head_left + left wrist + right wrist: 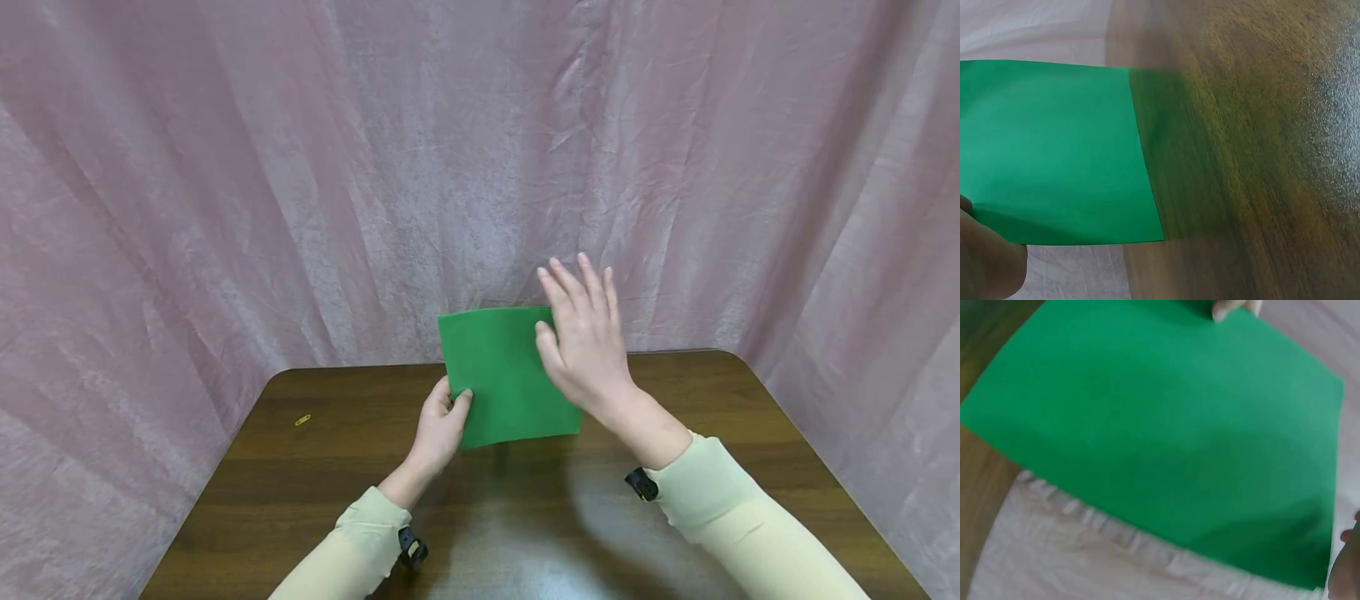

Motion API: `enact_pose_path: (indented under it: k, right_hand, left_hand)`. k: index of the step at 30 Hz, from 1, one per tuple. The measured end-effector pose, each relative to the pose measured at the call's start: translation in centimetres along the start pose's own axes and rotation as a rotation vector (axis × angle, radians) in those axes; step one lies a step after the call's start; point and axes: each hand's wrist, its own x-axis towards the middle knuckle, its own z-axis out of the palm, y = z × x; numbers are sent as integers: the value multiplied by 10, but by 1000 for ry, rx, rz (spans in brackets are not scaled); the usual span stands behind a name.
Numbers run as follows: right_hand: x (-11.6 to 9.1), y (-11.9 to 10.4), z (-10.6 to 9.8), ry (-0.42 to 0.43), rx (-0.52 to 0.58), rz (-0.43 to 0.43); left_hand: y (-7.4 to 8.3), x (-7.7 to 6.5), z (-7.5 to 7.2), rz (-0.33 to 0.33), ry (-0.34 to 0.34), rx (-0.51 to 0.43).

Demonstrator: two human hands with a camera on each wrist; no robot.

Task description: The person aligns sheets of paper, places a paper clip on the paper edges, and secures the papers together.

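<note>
Pale sleeves (750, 517) are showing closest to me. Far left, a yellow clip (302, 420) is lying on the table (300, 500), well apart from both hands. Next, the left hand (441, 425) is pinching the green sheet (510, 375) at its left edge, thumb (467, 398) on the near face, probably so that most of it is being left uncovered. The green sheet is hanging in the air before the pink curtain (450, 167), seemingly stiff enough for one grip. Rightmost, the right hand (588, 354) is gripping nothing, fingers (589, 279) extending upward past the sheet's right side, perhaps placed for steadying; whether it's touching, I can't tell.
</note>
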Motion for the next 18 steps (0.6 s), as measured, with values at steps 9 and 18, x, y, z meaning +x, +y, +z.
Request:
enact_pose_path:
  k: [9,18]
  right_hand:
    - [2,-39,27,-188,-167,-210]
    - [9,-54,40,-280,-171,-194]
  left_hand:
    - [-5,1,-1,32,-35,29]
    - [-5,1,-5,59,-54,47]
